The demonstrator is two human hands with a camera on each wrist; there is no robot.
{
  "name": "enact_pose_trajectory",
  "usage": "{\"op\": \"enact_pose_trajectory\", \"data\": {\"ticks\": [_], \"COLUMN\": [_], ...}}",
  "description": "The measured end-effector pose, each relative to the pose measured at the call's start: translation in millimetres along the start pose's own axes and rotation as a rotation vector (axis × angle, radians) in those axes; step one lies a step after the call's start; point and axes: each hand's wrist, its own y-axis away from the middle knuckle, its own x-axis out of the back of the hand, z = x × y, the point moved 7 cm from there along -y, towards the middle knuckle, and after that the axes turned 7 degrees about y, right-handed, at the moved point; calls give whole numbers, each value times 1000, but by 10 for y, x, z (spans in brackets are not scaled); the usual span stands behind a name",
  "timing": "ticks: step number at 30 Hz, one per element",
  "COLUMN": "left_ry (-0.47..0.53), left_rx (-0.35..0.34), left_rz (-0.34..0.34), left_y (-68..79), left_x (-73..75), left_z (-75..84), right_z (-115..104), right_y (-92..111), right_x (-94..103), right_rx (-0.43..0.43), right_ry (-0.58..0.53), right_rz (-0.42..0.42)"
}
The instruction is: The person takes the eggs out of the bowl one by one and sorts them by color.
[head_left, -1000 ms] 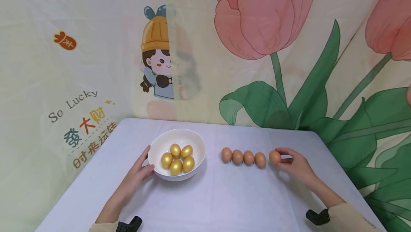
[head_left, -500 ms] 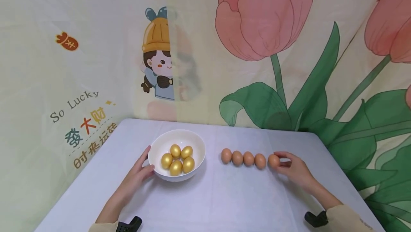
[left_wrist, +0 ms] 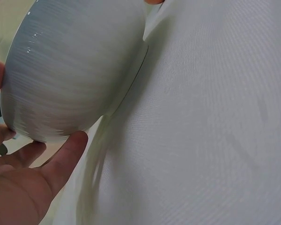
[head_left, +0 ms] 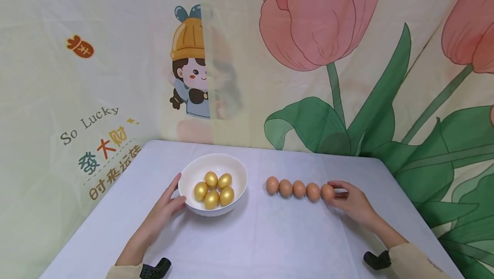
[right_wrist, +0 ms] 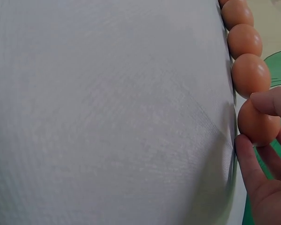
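A white bowl [head_left: 183,172] on the left of the table holds several golden eggs [head_left: 211,179]. My left hand [head_left: 167,204] rests against the bowl's left side, thumb at the near rim. In the left wrist view, its spread fingers [left_wrist: 68,157] touch the bowl's outer wall [left_wrist: 75,65]. To the right, several brown eggs [head_left: 285,188] stand upright in a row. My right hand [head_left: 354,202] pinches the rightmost brown egg [head_left: 327,192] between thumb and fingers. In the right wrist view this held egg [right_wrist: 257,123] is right beside its neighbour [right_wrist: 251,75], low at the cloth.
A white cloth [head_left: 262,240] covers the table, whose back edge meets a printed curtain [head_left: 239,129] with tulips and a cartoon figure. A stretch of cloth separates the bowl from the egg row. Black wrist devices [head_left: 377,260] sit at both sleeves.
My right hand has moved slightly left with the brown egg, narrowing the gap to the row until it stands right beside the neighbouring egg. The left hand and bowl stay put.
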Motion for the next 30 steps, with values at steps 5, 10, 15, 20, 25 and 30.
{"op": "enact_pose_trajectory", "data": {"ticks": [5, 10, 15, 20, 25, 30], "left_ry": [-10, -7, -1, -7, -4, 3], "left_rx": [4, 3, 0, 2, 1, -1], "left_rz": [2, 0, -1, 2, 0, -4], "left_y": [4, 1, 0, 6, 7, 3], "left_x": [-3, -6, -2, 6, 2, 0], "left_z": [5, 7, 8, 1, 4, 6], "right_z": [19, 28, 27, 33, 41, 30], "right_y": [-24, -28, -27, -35, -43, -41], "right_x": [-8, -34, -45, -54, -64, -57], "right_rx": [3, -1, -7, 1, 11, 17], "right_ry": [8, 16, 5, 1, 3, 3], "right_rz": [8, -1, -17, -23, -20, -23]}}
